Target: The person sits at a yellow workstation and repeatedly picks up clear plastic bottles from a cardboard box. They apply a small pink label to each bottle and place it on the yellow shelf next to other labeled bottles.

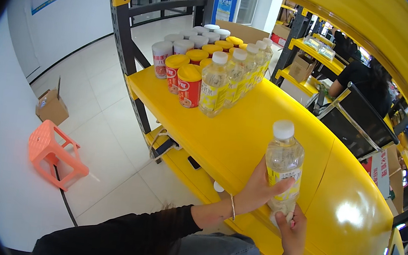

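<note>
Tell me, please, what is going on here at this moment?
A person is holding a clear bottle with a white cap and yellow label at the near side of a yellow shelf. The left hand grips its middle, while the right hand holds it near the base. Farther back on the shelf, a row of similar bottles stands beside red cans with yellow lids and cans with white lids.

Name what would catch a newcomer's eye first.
The clear, white-capped bottle held right of centre by left hand and right hand would probably stand out first, against the bright yellow shelf. Next come the cans and bottles at its far end, then the coral stool on the floor at left.
</note>
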Demonstrator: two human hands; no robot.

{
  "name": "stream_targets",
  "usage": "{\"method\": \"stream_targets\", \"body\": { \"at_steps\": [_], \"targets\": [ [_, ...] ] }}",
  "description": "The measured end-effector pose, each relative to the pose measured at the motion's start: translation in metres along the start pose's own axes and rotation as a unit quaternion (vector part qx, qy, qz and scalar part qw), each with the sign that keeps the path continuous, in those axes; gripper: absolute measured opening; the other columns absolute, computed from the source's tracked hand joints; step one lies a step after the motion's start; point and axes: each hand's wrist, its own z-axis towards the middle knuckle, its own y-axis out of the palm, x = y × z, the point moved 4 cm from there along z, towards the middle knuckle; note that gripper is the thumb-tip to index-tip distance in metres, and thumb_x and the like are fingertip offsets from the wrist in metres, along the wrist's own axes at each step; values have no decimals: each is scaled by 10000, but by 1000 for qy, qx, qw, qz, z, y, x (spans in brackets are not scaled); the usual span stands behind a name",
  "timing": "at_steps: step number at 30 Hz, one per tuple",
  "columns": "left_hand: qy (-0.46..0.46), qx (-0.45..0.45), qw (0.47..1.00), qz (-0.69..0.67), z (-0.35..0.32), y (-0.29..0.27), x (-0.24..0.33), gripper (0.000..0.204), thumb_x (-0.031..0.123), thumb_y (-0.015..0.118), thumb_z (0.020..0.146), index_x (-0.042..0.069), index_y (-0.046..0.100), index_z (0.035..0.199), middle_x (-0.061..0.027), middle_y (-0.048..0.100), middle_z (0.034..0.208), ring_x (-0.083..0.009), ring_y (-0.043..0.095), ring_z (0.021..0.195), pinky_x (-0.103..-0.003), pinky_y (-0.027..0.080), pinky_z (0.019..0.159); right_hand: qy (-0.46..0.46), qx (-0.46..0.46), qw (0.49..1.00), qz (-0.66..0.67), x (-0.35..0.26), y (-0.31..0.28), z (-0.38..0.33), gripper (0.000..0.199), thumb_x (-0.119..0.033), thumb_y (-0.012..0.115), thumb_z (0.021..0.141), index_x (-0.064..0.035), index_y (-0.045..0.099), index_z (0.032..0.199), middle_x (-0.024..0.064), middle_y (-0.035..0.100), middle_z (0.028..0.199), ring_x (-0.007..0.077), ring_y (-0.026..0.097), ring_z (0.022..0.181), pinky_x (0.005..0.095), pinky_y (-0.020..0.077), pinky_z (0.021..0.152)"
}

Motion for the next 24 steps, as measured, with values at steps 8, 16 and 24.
{"method": "stream_targets", "body": {
  "at_steps": [8,16,24],
  "targets": [
    [39,6,999,-18,4,-2,-16,523,220,646,822,54,400,1252,-80,544,1184,-187,551,1063,-346,462,899,-46,122,991,32,-2,-5,3,291,-80,524,886,40,517,1151,67,603,994,113,524,867,239,406,791],
    [45,-32,998,-2,3,-2,-7,493,237,624,834,37,415,1234,-102,548,1162,-197,571,1019,-353,491,843,8,-49,995,-84,15,-13,1,206,-69,540,864,30,540,1045,76,580,873,120,514,811,246,413,723],
    [26,35,999,15,5,-5,-4,504,191,656,818,31,416,1230,-83,552,1142,-168,554,1022,-333,466,872,-102,115,968,199,5,-17,-7,172,-159,519,868,-8,545,945,75,569,853,167,536,798,283,430,747]
  ]
}}
